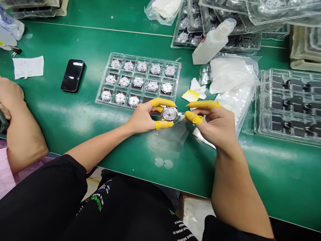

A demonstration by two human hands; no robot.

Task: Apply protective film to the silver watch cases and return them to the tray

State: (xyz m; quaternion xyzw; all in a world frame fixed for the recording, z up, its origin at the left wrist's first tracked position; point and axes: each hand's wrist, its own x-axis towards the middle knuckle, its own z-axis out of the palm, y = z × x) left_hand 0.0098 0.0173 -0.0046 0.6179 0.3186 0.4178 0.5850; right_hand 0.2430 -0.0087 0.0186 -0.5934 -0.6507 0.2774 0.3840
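Our left hand [142,117] grips one round watch case [170,113] between two yellow finger cots [160,102], above the green desk [75,134]. Our right hand [215,125], open, is just beside it. A clear plastic tray [99,99] nearby holds thirteen more watch cases [141,66].

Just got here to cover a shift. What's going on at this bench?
A person pinches a round silver watch in their left hand, fingers in yellow finger cots. Their right hand is close by, not touching it. A plastic tray of similar watches sits on the green bench. A co-worker's hand is at the left.
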